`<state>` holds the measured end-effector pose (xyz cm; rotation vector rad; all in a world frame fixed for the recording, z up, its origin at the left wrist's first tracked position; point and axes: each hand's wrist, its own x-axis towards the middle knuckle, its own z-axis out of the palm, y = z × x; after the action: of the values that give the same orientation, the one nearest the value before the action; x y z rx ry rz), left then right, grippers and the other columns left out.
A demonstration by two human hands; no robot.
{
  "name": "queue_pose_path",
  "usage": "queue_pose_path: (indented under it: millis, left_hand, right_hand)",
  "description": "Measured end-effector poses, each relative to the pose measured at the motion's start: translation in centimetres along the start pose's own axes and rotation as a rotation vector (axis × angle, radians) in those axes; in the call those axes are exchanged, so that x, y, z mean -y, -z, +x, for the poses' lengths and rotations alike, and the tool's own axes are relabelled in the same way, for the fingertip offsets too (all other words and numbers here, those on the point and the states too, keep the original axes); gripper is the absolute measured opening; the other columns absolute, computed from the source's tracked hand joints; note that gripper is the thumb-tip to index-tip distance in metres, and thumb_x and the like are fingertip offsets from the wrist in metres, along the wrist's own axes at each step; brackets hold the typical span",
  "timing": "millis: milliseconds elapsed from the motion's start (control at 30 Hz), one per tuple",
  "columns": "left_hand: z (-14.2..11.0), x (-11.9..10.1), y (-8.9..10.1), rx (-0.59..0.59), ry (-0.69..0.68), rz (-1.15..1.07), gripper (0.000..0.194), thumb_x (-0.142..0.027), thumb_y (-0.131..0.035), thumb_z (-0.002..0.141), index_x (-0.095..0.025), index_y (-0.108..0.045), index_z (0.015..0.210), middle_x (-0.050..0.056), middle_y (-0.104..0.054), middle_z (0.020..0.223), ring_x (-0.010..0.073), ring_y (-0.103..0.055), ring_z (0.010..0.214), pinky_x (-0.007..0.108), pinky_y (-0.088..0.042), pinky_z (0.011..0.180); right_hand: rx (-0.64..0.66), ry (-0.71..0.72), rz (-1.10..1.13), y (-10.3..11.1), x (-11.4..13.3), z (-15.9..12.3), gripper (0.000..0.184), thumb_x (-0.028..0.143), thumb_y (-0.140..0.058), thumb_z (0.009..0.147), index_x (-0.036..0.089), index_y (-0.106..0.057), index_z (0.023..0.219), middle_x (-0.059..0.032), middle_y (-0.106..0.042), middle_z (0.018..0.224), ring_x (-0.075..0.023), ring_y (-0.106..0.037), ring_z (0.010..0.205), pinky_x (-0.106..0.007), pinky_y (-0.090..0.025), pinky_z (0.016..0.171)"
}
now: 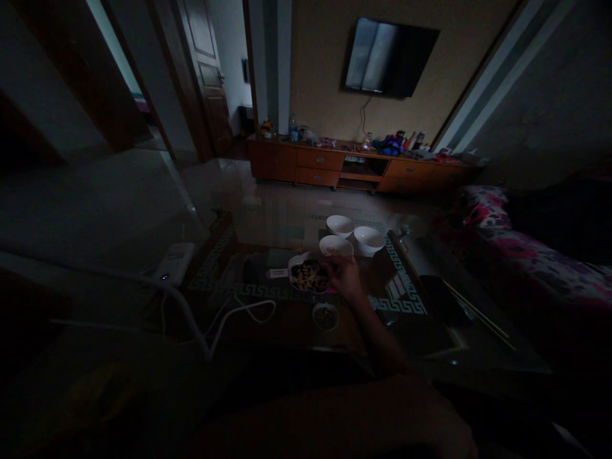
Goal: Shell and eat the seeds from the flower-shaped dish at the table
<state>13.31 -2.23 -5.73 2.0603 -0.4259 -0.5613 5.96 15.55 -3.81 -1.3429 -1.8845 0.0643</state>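
White round bowls (368,239) beyond fingers (336,268) at a lobed, chunk-filled dish (291,262)

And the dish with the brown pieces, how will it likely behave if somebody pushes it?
The dish would probably slide rather than tip, as it looks wide and low. Its brown pieces may shift or spill under a sharp push, because they seem loose and the top is open.

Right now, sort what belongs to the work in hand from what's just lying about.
Likely in use:
dish of dark and pale pieces, at the right hand
small bowl of pieces
three white bowls

Apparently lying about:
two thin sticks
white cable
clutter on the cabinet
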Motion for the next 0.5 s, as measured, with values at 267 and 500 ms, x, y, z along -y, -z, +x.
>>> queue_pose_path:
  millis: [267,500]
  left_hand:
    - [0.05,0.19,-0.49,-0.127,0.014,0.049,0.031,-0.052,-0.09,0.056,-0.027,-0.078,0.069,0.005,-0.075,0.087,0.0282,-0.072,0.079,0.04,-0.055,0.06]
    - [0.47,0.12,-0.31,-0.123,0.038,0.054,0.037,-0.057,-0.09,0.051,-0.027,-0.079,0.07,0.005,-0.076,0.091,0.0276,-0.071,0.075,0.038,-0.051,0.054]
  right_hand:
    - [-0.016,0.013,0.025,-0.04,0.33,-0.08,0.017,0.032,-0.065,0.098,0.025,-0.081,0.098,-0.0052,-0.083,0.102,-0.0265,-0.074,0.093,-0.044,-0.049,0.099]
    - [-0.017,0.018,-0.013,-0.09,0.42,-0.1,0.018,0.035,-0.066,0.099,0.025,-0.081,0.099,-0.007,-0.083,0.102,-0.0285,-0.073,0.099,-0.045,-0.048,0.1]
